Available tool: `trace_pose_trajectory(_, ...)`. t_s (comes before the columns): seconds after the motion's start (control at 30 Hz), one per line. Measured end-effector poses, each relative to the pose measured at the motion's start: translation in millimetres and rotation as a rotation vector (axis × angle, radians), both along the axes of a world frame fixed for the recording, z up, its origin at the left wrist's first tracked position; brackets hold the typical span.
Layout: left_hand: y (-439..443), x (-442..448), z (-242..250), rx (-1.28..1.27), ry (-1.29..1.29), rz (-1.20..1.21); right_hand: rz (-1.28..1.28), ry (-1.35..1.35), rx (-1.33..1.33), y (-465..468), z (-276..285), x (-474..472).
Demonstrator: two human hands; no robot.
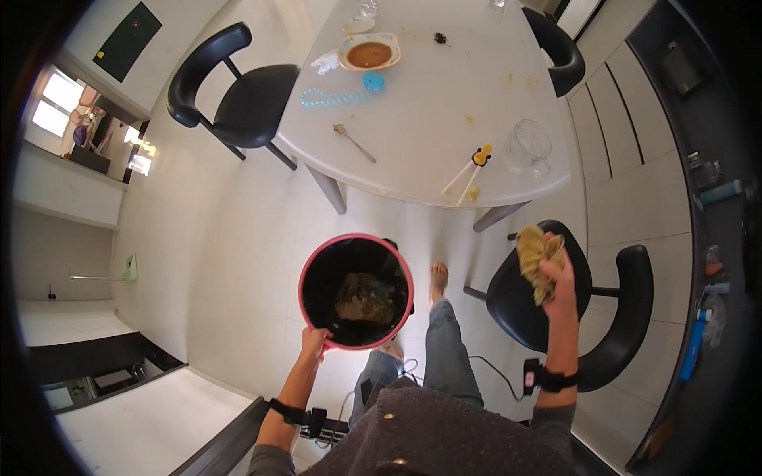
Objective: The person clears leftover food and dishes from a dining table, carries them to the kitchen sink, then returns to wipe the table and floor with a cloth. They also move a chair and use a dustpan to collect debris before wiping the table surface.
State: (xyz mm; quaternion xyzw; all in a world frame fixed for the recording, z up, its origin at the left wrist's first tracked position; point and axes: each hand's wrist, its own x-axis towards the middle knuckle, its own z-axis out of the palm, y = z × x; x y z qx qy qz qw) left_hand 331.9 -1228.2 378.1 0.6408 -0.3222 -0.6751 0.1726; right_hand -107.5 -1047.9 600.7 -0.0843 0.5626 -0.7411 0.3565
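Note:
My left hand [315, 344] grips the pink rim of a round bin [308, 256] by its near left side. Inside the bin's dark interior lies some mixed waste [366, 297], too dim to make out piece by piece. On the right, my right hand [559, 282] clutches a crumpled yellow-brown cloth [533, 256], held above the seat of a black chair [512, 297]. The table [405, 137] stands in front of me, beyond both hands. Near its front edge lie white training chopsticks with a yellow animal-shaped top [482, 156] and a food scrap [473, 193].
On the table are a clear glass mug [528, 143], a spoon [357, 144], a blue beaded strap [333, 98], a bowl of brown liquid [369, 55], a crumpled tissue [325, 62] and dark crumbs [440, 38]. Another black chair [250, 113] stands left. A cable [500, 369] hangs by my right wrist.

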Motion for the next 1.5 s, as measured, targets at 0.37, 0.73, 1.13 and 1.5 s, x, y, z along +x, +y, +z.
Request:
trace_pose_trajectory(0.37,-12.8,-100.4,27.0,0.062,-0.188,-0.025,0.326,0.022,0.378,-84.0,4.0,-162.8)
trace_pose_trajectory(0.73,0.1,-170.1,36.2,0.087,-0.211,0.05,0.527,0.011,0.522,-148.0,2.4,-232.2)
trace_pose_trajectory(1.13,-19.8,-208.8,31.3,0.023,-0.195,0.033,0.596,0.039,0.309,-332.2,-13.6,-207.4)
trace_pose_trajectory(1.5,-29.4,-221.7,21.8,0.016,-0.214,-0.003,0.619,0.394,0.315,-386.8,-21.7,-193.0)
